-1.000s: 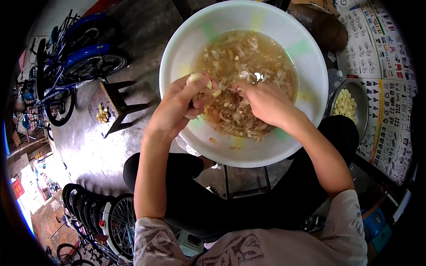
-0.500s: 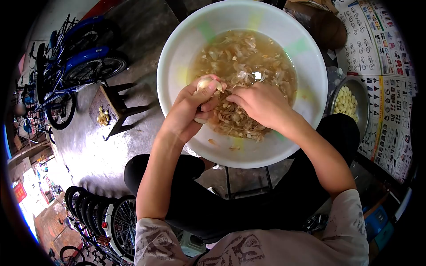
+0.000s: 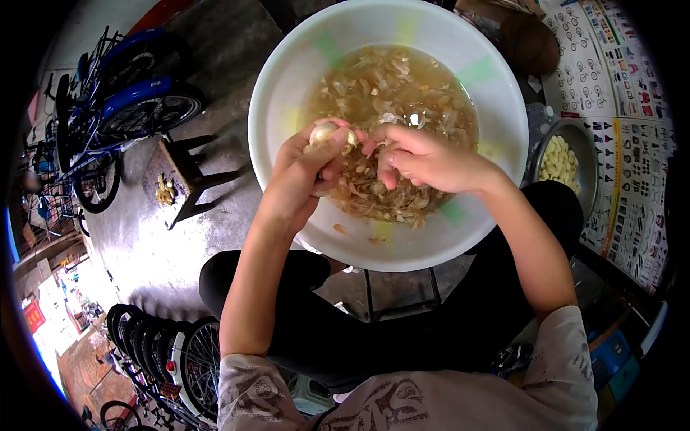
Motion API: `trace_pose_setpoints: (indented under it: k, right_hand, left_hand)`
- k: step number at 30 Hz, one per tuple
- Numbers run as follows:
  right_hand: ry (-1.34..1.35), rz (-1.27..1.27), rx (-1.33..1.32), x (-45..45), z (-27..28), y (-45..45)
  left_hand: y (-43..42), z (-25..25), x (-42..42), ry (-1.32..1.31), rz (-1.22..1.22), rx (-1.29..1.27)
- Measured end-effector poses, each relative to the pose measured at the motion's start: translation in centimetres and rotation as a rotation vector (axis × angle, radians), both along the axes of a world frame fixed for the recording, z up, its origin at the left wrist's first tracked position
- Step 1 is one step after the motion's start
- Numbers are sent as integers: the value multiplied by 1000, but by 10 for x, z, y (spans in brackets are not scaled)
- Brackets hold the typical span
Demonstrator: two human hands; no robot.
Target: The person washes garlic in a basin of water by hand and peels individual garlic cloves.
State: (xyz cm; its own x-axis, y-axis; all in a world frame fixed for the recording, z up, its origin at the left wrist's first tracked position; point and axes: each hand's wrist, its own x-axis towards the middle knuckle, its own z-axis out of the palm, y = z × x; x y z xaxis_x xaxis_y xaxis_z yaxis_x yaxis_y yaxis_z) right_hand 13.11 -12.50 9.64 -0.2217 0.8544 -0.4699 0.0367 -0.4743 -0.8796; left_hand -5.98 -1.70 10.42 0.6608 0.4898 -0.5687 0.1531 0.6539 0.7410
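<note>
My left hand [image 3: 305, 161] is closed around whitish garlic [image 3: 323, 133] over the left part of a large white basin [image 3: 287, 79]. Just right of it is my right hand [image 3: 424, 159], its fingers curled and spread apart, with nothing visible between them; its index fingertip is close to the left fingertips. Below both hands, brownish water holds a mass of papery garlic skins [image 3: 402, 201]. Peeled cloves [image 3: 559, 162] fill part of a metal bowl [image 3: 591, 161] to the right of the basin.
A small wooden stool [image 3: 188, 172] with several yellowish pieces on top stands left of the basin. Blue bicycles [image 3: 144, 97] are at the upper left, and a row of wheels [image 3: 198, 359] at the lower left. Printed sheets [image 3: 611, 129] lie at the right.
My right hand has lifted from the skins, its fingers opening beside the left fingertips. My left hand still holds the garlic and has shifted little.
</note>
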Motion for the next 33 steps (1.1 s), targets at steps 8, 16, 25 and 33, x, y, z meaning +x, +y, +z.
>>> trace_pose_setpoints:
  k: [8, 16, 25, 33]
  right_hand:
    - [-759, -81, 220, -6, -3, 21]
    - [-877, -79, 291, -23, -32, 24]
    - [-1155, 224, 330, -73, -63, 31]
    - [-649, -61, 337, -44, -42, 31]
  left_hand:
    - [21, -19, 6, 262, -128, 823]
    - [29, 5, -3, 369, -68, 865]
    - [33, -4, -11, 476, -100, 1101]
    - [40, -1, -14, 480, -78, 951]
